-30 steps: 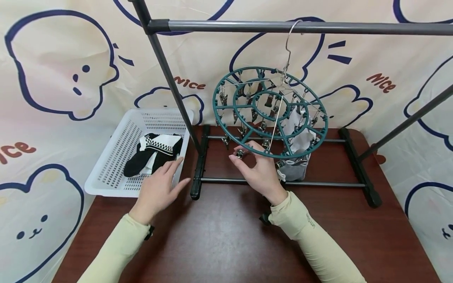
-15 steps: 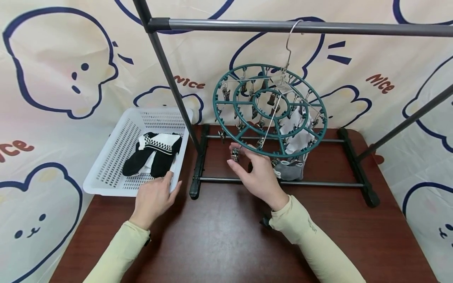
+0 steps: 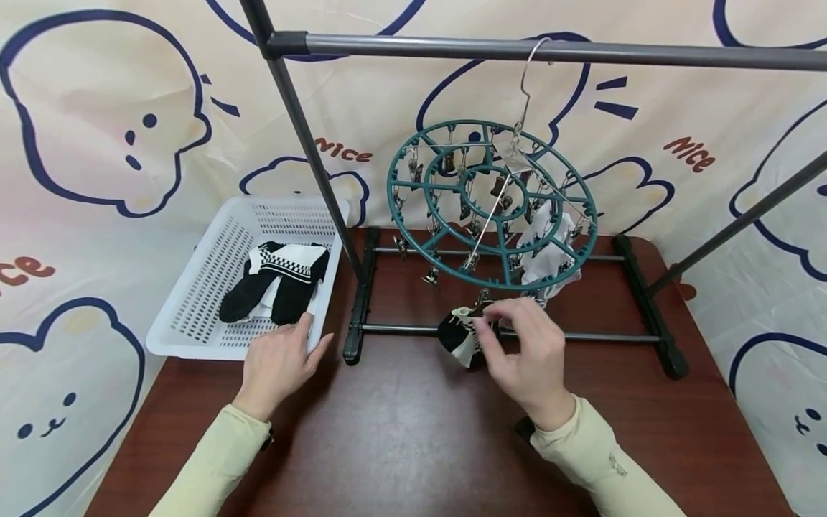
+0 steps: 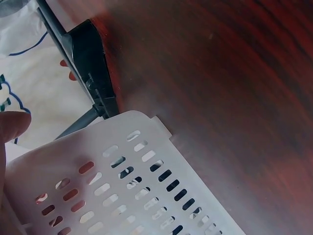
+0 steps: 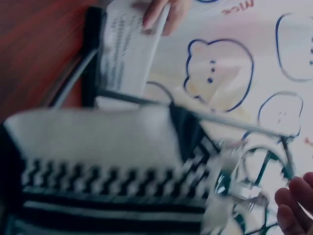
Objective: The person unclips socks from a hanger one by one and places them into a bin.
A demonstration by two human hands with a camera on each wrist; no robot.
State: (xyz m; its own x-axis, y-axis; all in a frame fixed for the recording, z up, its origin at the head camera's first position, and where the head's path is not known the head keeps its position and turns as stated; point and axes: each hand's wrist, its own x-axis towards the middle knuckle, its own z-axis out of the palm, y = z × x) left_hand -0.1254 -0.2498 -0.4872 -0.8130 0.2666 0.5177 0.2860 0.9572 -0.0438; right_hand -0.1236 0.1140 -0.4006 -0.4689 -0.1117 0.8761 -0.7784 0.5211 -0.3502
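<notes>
My left hand point(image 3: 278, 362) rests at the near right corner of a white perforated basket point(image 3: 187, 343). Its index finger reaches over the rim and its thumb points outward. In the basket lie black-and-white socks point(image 3: 293, 283). My right hand point(image 3: 526, 352) is beside a black-and-white patterned sock point(image 3: 460, 334) hanging below a teal round clip hanger point(image 3: 395, 215). The sock fills much of the right wrist view, blurred, with a metal clip point(image 5: 225, 181) at its edge. In that view my right fingers point(image 5: 288, 208) appear apart from the clip, loosely bent.
A grey rack bar point(image 3: 413, 47) carries the hanger by its hook. Several loose clips, such as one clip point(image 3: 431, 274), dangle from the rings. White cloth point(image 3: 545, 258) hangs at the hanger's right side. The rack's black foot point(image 3: 357, 330) stands close to the basket.
My right hand has left the dangling clip it was fingering and moved right and down beside the hanging sock. The hanger has swung slightly. My left hand lowered onto the basket rim, then stayed.
</notes>
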